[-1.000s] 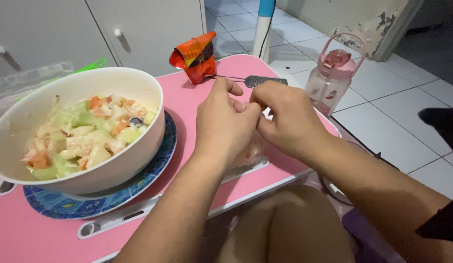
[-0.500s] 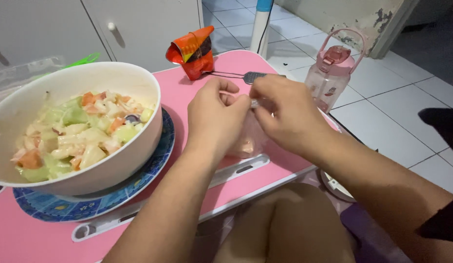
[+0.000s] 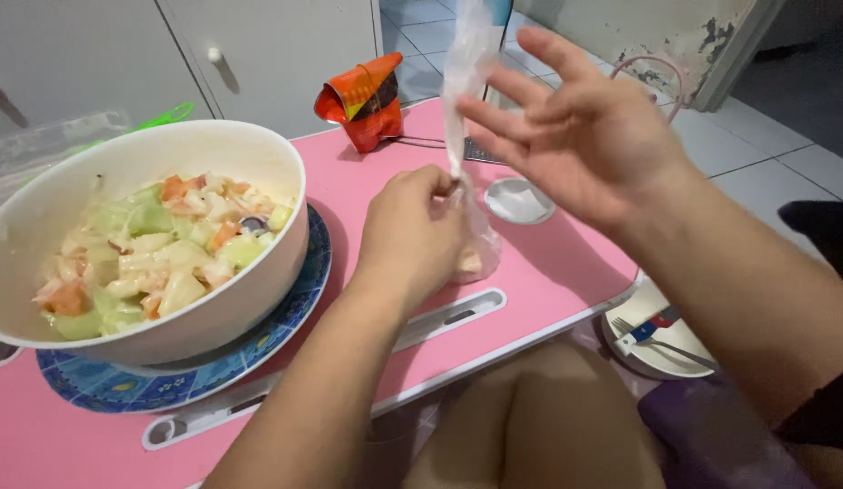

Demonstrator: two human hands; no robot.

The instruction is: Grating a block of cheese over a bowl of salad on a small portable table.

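Plastic bag (image 3: pixel 467 109), clear and thin, standing over the middle of the pink table (image 3: pixel 548 272); its lower part holds a small pale filling and rests on the tabletop, and its neck is drawn up tall. Left hand (image 3: pixel 412 235) is closed, pinching the bag just above the filling. Right hand (image 3: pixel 584 136) is raised and spread, fingers apart, with the top of the bag running up beside its fingertips; whether they grip it cannot be told. White bowl (image 3: pixel 213 299) of creamy salad with green, orange and pale pieces sits to the left on a blue patterned plate (image 3: pixel 285 317). Crumpled packet (image 3: pixel 362 100), orange and red with a dark band, stands at the table's far edge. Small white lid (image 3: pixel 519 199) lies just beside the bag. Paper plate (image 3: pixel 652 353) with a fork lies below the table's right edge.
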